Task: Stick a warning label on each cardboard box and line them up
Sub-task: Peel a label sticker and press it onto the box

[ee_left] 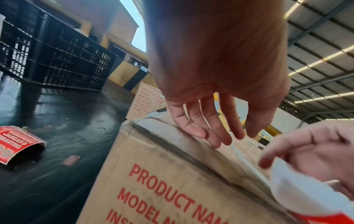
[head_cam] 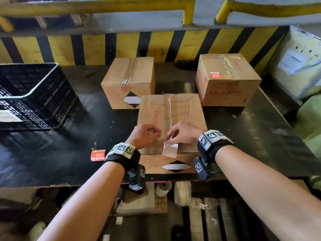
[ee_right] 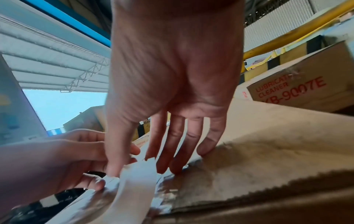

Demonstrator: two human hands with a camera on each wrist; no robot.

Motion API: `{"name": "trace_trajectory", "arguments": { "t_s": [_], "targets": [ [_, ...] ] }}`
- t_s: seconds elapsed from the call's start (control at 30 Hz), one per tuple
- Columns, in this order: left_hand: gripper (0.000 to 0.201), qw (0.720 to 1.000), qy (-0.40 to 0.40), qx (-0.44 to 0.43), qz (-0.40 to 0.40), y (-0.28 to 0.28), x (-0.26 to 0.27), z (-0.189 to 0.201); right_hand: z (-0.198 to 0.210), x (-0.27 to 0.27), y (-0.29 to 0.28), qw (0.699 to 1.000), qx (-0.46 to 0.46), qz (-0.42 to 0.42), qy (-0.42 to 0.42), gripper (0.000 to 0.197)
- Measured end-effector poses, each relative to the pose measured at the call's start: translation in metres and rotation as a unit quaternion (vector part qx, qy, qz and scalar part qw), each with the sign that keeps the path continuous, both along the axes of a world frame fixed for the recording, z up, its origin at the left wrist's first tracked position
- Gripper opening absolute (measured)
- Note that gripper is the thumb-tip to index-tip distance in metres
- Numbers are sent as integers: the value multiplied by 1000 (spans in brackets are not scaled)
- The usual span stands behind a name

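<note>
Label strip (head_cam: 169,150): hung white-side-up over the near box's (head_cam: 188,117) front edge.
Right hand (head_cam: 184,133): thumb and forefinger pinched the strip.
Left hand (head_cam: 145,135): fingers curled at its corner.

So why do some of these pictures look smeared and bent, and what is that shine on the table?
Head view: the yellow railing bows from the wide lens, and the black table mirrors pale glare. Left wrist view: the right hand and its white label backing are motion-blurred. Right wrist view: the right hand looms large, and the near box is soft.
</note>
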State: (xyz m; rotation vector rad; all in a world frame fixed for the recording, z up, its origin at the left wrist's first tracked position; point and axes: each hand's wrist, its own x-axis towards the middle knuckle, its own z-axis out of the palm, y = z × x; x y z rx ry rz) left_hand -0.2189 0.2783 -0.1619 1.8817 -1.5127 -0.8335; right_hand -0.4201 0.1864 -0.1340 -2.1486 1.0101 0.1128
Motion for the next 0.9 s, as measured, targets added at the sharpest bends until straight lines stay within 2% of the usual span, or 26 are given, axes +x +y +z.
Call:
{"name": "trace_trajectory", "arguments": {
  "t_s": [0.2,0.3,0.37,0.43,0.5,0.6,0.67,0.8,0.9],
  "targets": [
    [12,1000,18,22,2,2,9,-2,-3,10,-4,998,-12,49,34,21],
    [21,998,52,30,4,4,7,5,-1,7,-13,998,-16,-31,-52,21],
    [33,996,76,38,9,3,4,14,3,5,-18,986,-39,-99,-131,18],
    [34,996,75,36,15,-1,1,22,8,6,-20,972,-51,-138,-182,17],
    [24,997,73,14,35,-6,-4,28,11,9,-24,961,-37,-157,-223,16],
    [13,992,52,-63,92,-13,-9,32,14,12,-26,947,-23,-177,-267,17],
    [12,987,26,-104,124,-16,-12,35,14,14,-24,944,-62,-189,-265,22],
    [18,976,5,-164,146,-22,-11,42,16,24,-18,916,-224,-225,-246,32],
    [21,975,19,-183,125,-24,-10,49,22,32,-16,922,-231,-210,-229,31]
  ]
}}
